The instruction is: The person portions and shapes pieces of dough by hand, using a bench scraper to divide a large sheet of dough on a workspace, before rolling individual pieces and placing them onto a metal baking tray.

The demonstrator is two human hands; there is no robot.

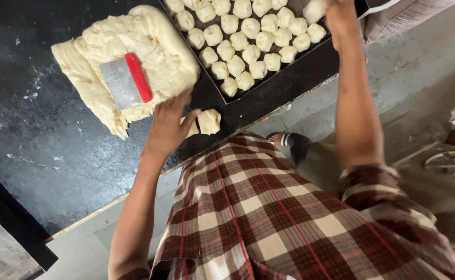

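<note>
— What is the left hand [169, 127] doing?

— It is resting spread on the dark counter [40, 135] beside a small cut dough piece [210, 121], gripping nothing, at the edge of the big dough mass [129, 57], where a red-handled scraper [127, 80] is lying.

— And the right hand [336, 13]?

— It is reaching over the black tray [289, 78], closing around a dough ball [314, 10] at the far corner, next to rows of dough balls [248, 36].

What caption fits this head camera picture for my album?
Left hand rests by the big dough; right hand reaches a dough ball over the tray.
</note>
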